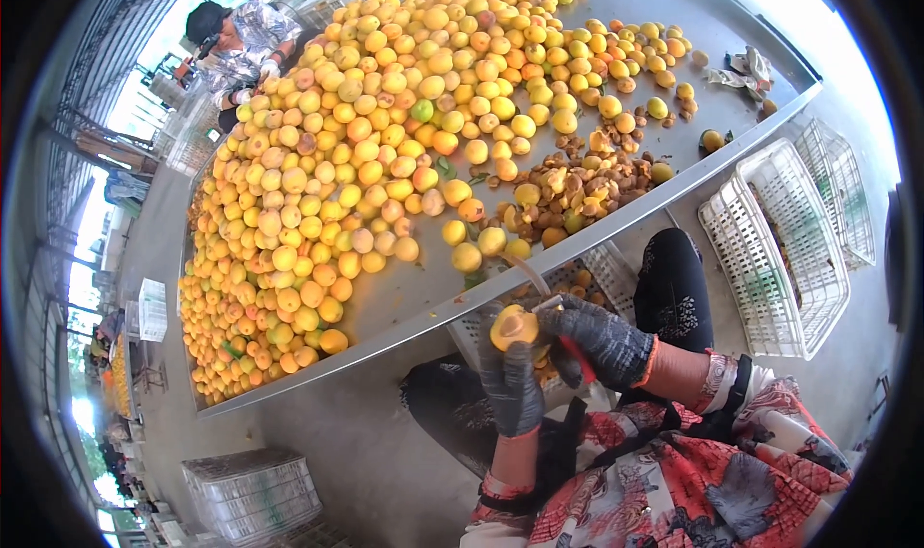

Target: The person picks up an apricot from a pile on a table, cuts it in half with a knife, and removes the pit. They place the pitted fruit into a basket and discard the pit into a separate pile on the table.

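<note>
My left hand [508,380], in a dark grey glove, holds a yellow-orange apricot [513,327] just below the table's near edge. My right hand [602,341], gloved the same way, grips a small knife [549,305] whose blade rests against the top of that apricot. A large heap of yellow and orange apricots [385,144] covers the grey metal table [404,303]. A pile of brown pits and cut pieces [587,178] lies near the table's right side.
A white plastic crate [597,274] holding fruit pieces sits under the table edge by my knees. Empty white crates [770,250] lie on the floor at right, stacked crates [252,495] at lower left. Another person [236,48] works at the table's far side.
</note>
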### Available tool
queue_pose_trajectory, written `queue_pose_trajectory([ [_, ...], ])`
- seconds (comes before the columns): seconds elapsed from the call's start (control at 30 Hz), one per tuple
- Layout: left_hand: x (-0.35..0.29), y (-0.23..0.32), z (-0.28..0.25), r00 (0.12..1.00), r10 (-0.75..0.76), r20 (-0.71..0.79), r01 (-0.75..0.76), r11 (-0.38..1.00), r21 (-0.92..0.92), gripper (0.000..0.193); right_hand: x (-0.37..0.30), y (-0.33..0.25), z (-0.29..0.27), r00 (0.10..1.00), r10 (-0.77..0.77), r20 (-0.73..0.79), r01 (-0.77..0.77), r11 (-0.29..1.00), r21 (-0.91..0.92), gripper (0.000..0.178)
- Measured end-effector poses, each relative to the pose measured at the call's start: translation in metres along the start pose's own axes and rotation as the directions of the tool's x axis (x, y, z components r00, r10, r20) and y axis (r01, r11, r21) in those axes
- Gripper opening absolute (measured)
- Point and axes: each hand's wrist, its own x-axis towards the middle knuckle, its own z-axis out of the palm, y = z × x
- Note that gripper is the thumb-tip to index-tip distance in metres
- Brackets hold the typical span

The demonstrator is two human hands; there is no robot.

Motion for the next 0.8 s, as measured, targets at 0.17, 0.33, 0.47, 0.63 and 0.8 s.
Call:
queue_pose_trajectory([
  [0.17,0.008,-0.007,-0.014,0.991,-0.123,-0.056,0.098,0.939,-0.330,0.044,-0.013,-0.017,-0.012,0.986,-0.024,-0.164,0.006,0.994,-0.107,0.041],
  [0.33,0.001,-0.004,-0.002,0.933,-0.360,-0.011,0.271,0.723,-0.635,0.031,0.009,-0.051,0.013,0.916,-0.324,-0.236,0.400,0.777,0.486,0.022],
  [0.47,-0.004,0.003,0.019,0.988,-0.154,0.034,0.142,0.964,0.227,0.024,0.020,-0.054,0.026,0.762,-0.435,-0.481,0.611,0.730,0.308,0.026],
  [0.63,-0.005,-0.002,0.028,0.937,-0.337,-0.086,0.339,0.941,0.007,0.016,0.029,-0.042,0.021,0.795,-0.447,-0.409,0.602,0.659,0.451,0.028],
  [0.8,-0.006,-0.003,0.029,0.842,-0.539,-0.018,0.353,0.576,-0.738,0.020,0.034,-0.029,0.018,0.785,-0.451,-0.425,0.614,0.658,0.436,0.029],
])
